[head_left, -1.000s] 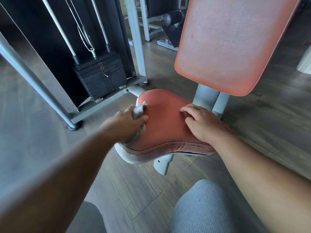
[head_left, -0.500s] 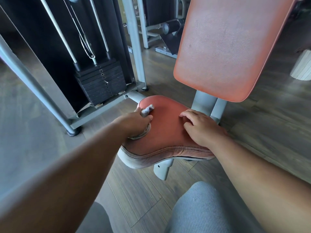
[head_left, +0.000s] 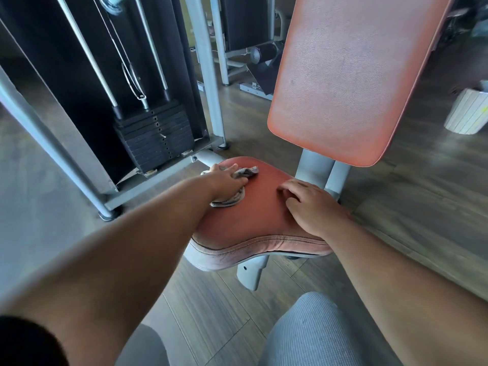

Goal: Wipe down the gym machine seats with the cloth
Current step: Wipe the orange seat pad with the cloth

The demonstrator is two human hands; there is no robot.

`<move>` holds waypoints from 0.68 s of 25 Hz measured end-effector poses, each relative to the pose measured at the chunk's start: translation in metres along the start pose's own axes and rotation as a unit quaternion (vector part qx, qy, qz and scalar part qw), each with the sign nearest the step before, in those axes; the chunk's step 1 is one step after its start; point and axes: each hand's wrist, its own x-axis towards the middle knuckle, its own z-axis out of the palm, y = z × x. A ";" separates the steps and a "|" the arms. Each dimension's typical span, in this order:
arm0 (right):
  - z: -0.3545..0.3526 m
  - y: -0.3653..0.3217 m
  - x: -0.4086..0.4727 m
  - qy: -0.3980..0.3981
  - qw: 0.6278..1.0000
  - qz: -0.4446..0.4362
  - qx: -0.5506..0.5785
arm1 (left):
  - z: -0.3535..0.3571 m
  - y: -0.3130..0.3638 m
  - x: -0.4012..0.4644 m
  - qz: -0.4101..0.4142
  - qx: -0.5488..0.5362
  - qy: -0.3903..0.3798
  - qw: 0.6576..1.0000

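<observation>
Cloth (head_left: 239, 173), grey and crumpled, lies on the far-left part of the red seat pad (head_left: 258, 220), trapped beneath the left hand (head_left: 227, 180). The left hand presses down on it with the fingers curled over the bunched fabric; one end of the cloth protrudes beyond the fingertips toward the backrest, and a second fold shows under the heel of the hand. The right hand (head_left: 314, 207) rests palm-down on the right side of the same pad, fingers relaxed and slightly bent, holding nothing; it is near the left hand but apart from it, with bare red upholstery between them. Below both hands, the front edge of the seat pad shows worn, scuffed piping. Just beyond the right hand, two grey support tubes (head_left: 319, 170) rise to the red backrest (head_left: 351, 75), which stands tilted above and behind the seat. Beyond and to the left of the left hand stands the black weight stack (head_left: 158, 138) with its guide rods, enclosed by the grey machine frame (head_left: 52, 146). Far to the right of the right hand, a white ribbed bin (head_left: 467, 112) stands on the wood-pattern floor (head_left: 422, 196). Nearest the camera, below the forearms, a grey-clad knee (head_left: 322, 331) is visible.
</observation>
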 end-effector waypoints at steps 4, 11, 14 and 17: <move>0.002 0.001 0.001 0.001 1.000 -0.008 -0.003 | 0.019 -0.002 -0.018 0.008 0.013 0.015 1.000; 0.002 0.000 0.002 -0.002 1.000 0.015 0.014 | 0.052 0.012 -0.060 0.111 0.112 0.103 0.982; 0.000 -0.001 0.001 0.006 1.000 0.012 0.021 | 0.025 -0.009 -0.012 0.069 0.030 0.029 0.997; 0.001 0.000 0.003 0.026 0.999 0.004 0.032 | 0.010 -0.026 0.023 0.014 -0.060 -0.001 0.998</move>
